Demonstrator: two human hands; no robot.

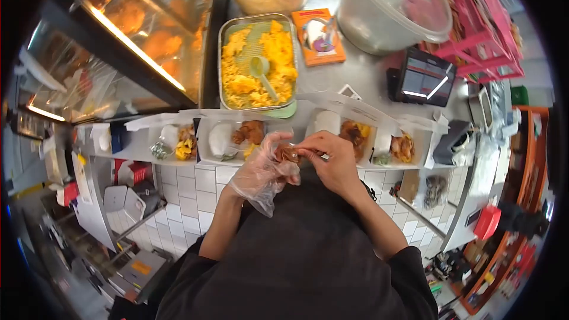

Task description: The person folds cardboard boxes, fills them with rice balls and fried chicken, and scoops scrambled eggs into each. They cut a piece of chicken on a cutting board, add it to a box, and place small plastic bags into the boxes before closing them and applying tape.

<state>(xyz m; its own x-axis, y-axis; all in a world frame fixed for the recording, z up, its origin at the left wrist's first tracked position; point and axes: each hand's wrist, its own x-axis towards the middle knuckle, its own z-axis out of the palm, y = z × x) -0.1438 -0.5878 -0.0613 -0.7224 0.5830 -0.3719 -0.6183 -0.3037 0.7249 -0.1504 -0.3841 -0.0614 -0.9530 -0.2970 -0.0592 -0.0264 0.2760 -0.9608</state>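
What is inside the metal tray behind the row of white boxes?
The metal tray holds yellow rice and a green scoop lying on it. A green liner shows at the middle; the tray's bottom is covered.

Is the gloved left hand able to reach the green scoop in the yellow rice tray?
Probably yes. The left hand is busy holding a brown piece of food, but the green scoop lies uncovered in the rice tray just beyond the meal boxes.

The gloved left hand [264,169] and bare right hand [335,163] pinch a brown food piece [287,153] together at centre. Four open meal boxes [234,139] line the table [367,83]; a rice tray [258,62] sits at twelve o'clock.
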